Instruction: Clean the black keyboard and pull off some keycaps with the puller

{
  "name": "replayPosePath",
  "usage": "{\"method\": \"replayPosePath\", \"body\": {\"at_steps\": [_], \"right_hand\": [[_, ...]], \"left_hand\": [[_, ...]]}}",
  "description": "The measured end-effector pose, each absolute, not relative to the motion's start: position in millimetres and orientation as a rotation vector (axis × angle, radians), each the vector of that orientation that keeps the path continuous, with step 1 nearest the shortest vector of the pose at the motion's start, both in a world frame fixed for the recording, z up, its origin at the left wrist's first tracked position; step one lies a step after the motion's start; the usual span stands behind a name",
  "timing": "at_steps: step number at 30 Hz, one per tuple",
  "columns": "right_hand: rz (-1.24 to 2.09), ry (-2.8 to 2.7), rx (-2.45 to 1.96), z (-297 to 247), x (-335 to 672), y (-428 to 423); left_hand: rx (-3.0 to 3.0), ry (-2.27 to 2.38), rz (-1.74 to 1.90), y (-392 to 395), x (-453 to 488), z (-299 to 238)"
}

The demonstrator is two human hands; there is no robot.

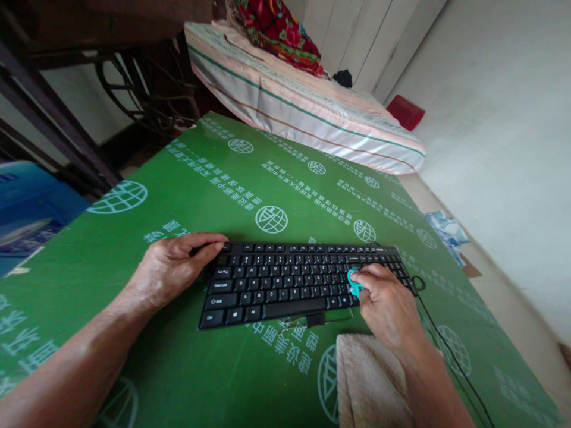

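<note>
The left hand is pinching the far-left corner of the keyboard, which is lying on the table. The right hand is gripping a teal tool at the right-side keys. Work is apparently continuing; finished and remaining keys are not showing distinguishably.

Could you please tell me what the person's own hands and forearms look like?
The left hand and right hand are bare, without gloves, and no ring can be made out. Neither wrist shows a watch or bracelet, and no sleeve covers the visible forearms.
</note>
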State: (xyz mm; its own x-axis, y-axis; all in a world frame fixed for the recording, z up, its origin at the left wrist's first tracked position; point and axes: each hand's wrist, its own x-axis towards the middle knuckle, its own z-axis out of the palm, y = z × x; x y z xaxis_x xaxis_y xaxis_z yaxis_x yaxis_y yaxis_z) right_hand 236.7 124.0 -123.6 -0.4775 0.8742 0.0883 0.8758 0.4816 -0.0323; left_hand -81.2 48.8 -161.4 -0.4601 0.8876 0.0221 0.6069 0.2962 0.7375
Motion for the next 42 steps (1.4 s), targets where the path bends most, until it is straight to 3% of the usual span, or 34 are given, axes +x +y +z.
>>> {"method": "replayPosePath", "body": {"at_steps": [42], "right_hand": [[0.005,-2.671,-1.658,-121.8,237.8,128.4]], "left_hand": [[1.381,2.239,0.912,52.1,-85.3,-164.0]]}}
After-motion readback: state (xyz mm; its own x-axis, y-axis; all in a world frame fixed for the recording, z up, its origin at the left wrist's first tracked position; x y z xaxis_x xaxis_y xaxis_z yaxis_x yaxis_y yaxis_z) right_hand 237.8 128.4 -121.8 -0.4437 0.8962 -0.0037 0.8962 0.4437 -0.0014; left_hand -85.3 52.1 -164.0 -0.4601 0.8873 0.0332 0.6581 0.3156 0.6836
